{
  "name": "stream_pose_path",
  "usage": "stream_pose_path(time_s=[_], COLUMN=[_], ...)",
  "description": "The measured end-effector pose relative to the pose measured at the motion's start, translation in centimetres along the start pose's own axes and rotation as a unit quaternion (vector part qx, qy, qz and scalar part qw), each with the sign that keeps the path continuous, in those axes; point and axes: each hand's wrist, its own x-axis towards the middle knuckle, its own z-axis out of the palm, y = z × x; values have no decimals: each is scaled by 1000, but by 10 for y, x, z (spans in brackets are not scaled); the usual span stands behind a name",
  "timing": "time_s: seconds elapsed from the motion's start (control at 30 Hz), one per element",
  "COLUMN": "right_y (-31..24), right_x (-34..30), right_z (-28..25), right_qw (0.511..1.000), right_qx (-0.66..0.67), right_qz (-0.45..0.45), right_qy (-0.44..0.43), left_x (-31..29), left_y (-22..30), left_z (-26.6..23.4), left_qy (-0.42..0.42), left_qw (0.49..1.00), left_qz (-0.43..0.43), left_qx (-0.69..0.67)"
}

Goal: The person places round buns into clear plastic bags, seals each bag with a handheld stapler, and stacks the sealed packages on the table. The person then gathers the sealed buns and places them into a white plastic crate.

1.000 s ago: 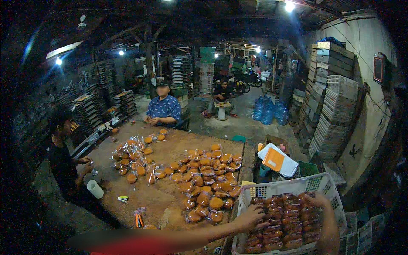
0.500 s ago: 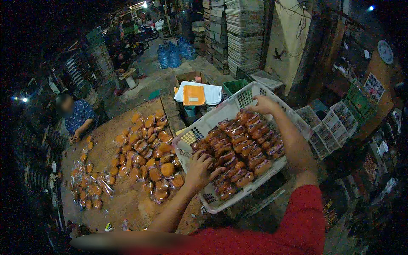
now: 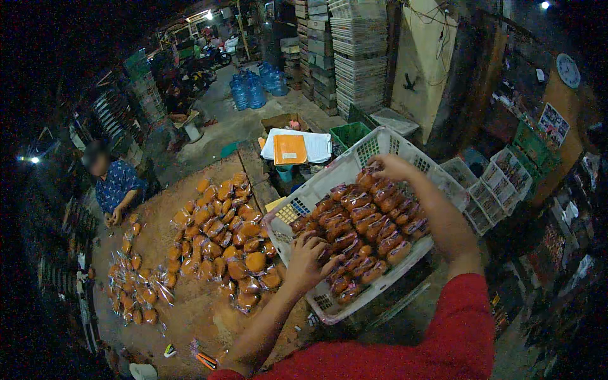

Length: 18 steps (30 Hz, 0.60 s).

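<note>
A white plastic crate (image 3: 297, 206) holds rows of brown buns in clear wrappers (image 3: 364, 221). At the crate's left side, my left hand (image 3: 307, 259) lies over the nearest wrapped buns, fingers apart and thumb stretched to the right. My right hand (image 3: 391, 168) reaches over the far right side, its fingers bent down around a wrapped bun (image 3: 366, 180) at the far end of the rows. The fingertips of that hand are partly hidden. Left of the crate, a heap of wrapped buns (image 3: 218, 221) covers part of the brown table (image 3: 209, 339).
A smaller pile of wrapped buns (image 3: 136, 291) lies at the table's left, near a seated person (image 3: 117, 183). Beyond the crate are an orange folder (image 3: 290, 149), papers and a green crate (image 3: 348, 134). Tall crate stacks (image 3: 358, 63) and blue water bottles (image 3: 253, 88) stand farther back.
My right hand has come down and slightly left onto the buns at the far end. My left hand has shifted slightly right and stays over the buns. The view has tilted a little.
</note>
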Motion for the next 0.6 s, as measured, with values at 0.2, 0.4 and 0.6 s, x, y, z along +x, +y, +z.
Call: stream_pose_path(time_s=[0.2, 0.4, 0.6], right_y=[-15, -30, -34], right_x=[-1, 4, 5], right_z=[-22, 1, 15], right_qw=[989, 983, 994], right_qx=[-116, -181, -46], right_qz=[-97, -19, 61], right_qy=[-5, -35, -78], left_x=[-1, 0, -8], left_y=[-2, -7, -23], left_z=[0, 6, 15], left_qy=[1, 8, -16], left_qw=[1000, 999, 999], left_qz=[5, 20, 41], left_qx=[-9, -34, -28])
